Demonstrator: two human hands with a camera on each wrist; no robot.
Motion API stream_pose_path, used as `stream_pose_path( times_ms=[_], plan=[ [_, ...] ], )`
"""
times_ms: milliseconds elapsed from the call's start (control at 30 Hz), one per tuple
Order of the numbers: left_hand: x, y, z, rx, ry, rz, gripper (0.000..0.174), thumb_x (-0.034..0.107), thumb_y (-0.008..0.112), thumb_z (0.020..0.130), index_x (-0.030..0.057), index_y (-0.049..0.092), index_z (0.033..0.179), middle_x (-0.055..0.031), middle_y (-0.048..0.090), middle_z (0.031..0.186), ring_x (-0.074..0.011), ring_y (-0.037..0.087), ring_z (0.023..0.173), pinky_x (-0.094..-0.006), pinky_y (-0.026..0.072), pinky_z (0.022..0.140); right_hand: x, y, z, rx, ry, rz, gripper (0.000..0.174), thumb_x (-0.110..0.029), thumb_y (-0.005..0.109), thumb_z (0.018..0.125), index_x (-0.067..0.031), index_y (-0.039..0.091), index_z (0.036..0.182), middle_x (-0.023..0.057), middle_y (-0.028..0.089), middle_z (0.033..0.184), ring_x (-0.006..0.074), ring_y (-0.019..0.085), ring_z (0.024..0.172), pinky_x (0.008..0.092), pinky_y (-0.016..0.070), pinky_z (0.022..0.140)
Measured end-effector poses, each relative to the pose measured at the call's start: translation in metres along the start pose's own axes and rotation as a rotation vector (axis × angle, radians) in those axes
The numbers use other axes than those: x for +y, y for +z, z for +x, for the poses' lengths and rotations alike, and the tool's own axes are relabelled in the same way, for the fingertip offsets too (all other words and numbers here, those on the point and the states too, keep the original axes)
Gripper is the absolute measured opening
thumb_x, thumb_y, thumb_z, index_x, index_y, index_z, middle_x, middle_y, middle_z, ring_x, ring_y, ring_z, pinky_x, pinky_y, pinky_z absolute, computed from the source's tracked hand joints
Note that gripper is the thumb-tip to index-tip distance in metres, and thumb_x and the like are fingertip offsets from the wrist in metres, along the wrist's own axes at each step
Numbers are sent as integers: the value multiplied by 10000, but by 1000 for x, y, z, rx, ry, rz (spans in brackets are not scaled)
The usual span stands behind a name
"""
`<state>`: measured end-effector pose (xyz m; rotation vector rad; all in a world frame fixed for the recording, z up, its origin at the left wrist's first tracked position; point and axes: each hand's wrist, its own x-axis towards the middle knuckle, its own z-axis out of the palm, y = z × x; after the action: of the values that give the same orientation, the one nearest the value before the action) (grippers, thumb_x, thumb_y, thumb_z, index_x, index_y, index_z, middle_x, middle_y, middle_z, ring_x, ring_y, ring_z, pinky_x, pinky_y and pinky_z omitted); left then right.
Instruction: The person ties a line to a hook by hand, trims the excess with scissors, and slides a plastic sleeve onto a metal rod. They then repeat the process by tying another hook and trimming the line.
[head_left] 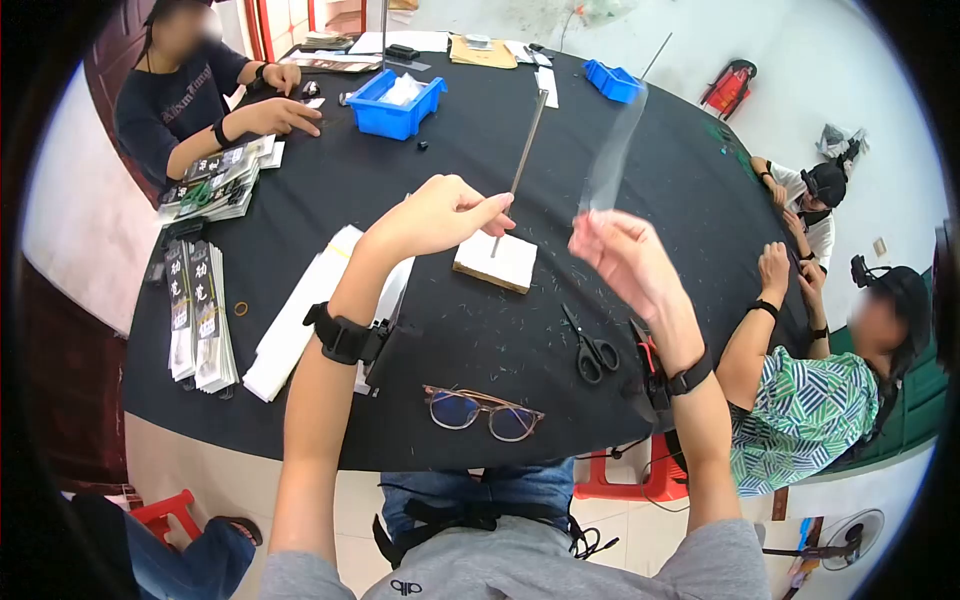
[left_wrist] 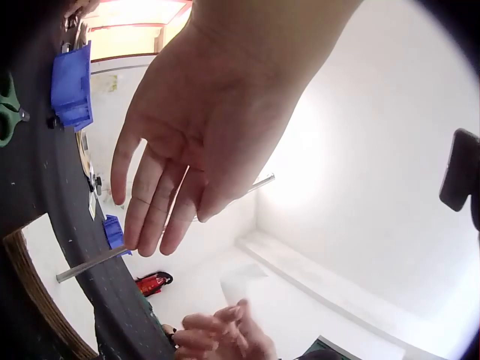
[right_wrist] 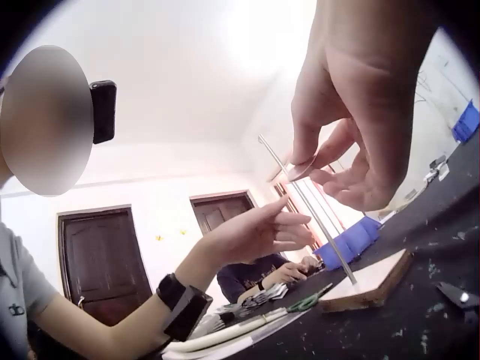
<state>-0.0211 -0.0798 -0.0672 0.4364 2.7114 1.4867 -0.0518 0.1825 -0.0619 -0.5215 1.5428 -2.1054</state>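
Note:
A thin metal rod (head_left: 528, 145) stands in a white-topped block (head_left: 510, 268), leaning slightly. Beside the rod is the left hand (head_left: 430, 217), thumb extended toward it; in the left wrist view this hand (left_wrist: 206, 124) has nearly straight fingers in front of the rod (left_wrist: 94, 265), and whether they touch it is unclear. The right hand (head_left: 640, 265) pinches the lower end of a clear plastic strip (head_left: 613, 155), which rises upright and looks blurred. Seen from the right wrist, the right hand (right_wrist: 360, 120) has thumb and fingertips together on a thin clear edge, close to the rod (right_wrist: 315, 214).
Black scissors (head_left: 592, 355), glasses (head_left: 480, 413) and red-handled pliers (head_left: 645, 350) lie near the front. A white stack (head_left: 300, 320) and printed packets (head_left: 200, 315) are at left, blue bins (head_left: 395, 108) farther back. People sit at the left and right edges.

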Motion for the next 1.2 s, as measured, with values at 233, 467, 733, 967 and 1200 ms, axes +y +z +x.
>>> stream_pose_path(
  times_ms=[233,467,733,967,1200],
  plan=[
    [-2,1,2,-34,12,13,439,359,507,977,-22,724,962,-143,726,888,-135,676,833,-256,494,795,-63,35,51,135,-327,-149,257,-124,670,889,67,656,1059,113,679,996,150,633,918,265,494,847],
    [-7,2,3,-19,1,-35,426,380,523,963,9,733,963,-151,724,869,-163,678,819,-279,501,773,-79,48,98,-7,-414,-105,230,-171,705,870,13,701,1008,81,691,930,120,636,861,222,480,782],
    [-12,1,4,-8,15,-29,416,408,534,946,53,751,943,-150,722,840,-180,673,768,-298,508,741,-74,52,100,-34,-405,-133,226,-184,704,872,-2,713,1005,65,689,902,108,626,821,213,473,739],
    [-7,1,3,0,-9,-15,414,409,530,946,59,753,940,-135,725,844,-190,675,769,-300,510,742,-78,50,99,-3,-445,-259,244,-210,702,876,3,718,994,78,700,904,109,631,813,227,467,741],
    [-8,1,3,-8,-4,-20,420,398,531,954,35,742,957,-130,728,857,-149,668,794,-281,499,758,-70,49,95,-32,-408,-400,234,-179,728,849,11,719,985,75,699,864,108,628,802,240,472,744]
  ],
)
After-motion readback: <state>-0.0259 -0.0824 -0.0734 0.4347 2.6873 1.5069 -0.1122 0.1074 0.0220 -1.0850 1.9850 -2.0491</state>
